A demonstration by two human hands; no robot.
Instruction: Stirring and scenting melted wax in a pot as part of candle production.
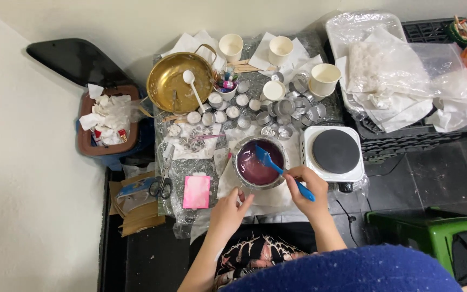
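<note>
Head view, right hand (307, 186) gripping blue spatula (277, 166), pot (259, 162) beside left hand (229, 208)

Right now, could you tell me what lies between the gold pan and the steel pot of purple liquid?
In the head view, small round tins lie between the gold pan and the steel pot.

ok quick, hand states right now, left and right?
Left hand: open, fingertips at the near rim of the metal pot, not gripping it.
Right hand: closed on the blue spatula, blade down in the purple liquid.
</note>
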